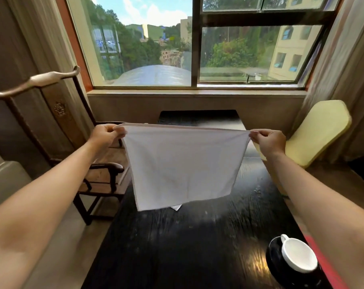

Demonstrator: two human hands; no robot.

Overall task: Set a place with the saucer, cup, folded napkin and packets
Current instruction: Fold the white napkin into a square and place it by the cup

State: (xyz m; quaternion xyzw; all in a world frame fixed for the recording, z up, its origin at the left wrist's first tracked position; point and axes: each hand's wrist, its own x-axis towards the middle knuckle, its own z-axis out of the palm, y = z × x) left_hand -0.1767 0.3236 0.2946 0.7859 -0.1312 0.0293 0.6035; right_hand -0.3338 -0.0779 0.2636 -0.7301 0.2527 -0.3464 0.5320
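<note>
A white cloth napkin (pixel 183 165) hangs unfolded in the air above the dark wooden table (pixel 177 247). My left hand (pixel 106 135) pinches its upper left corner and my right hand (pixel 267 140) pinches its upper right corner, so the top edge is stretched taut. A white cup (pixel 299 256) stands on a black saucer (pixel 275 265) at the table's near right. A small white corner of a packet (pixel 176 207) peeks out on the table below the napkin's lower edge; the rest is hidden behind the cloth.
A dark wooden armchair (pixel 97 176) stands left of the table. A yellow cushioned chair (pixel 316 132) is at the right. A large window (pixel 197 42) and its sill lie beyond the table's far end, with curtains on both sides.
</note>
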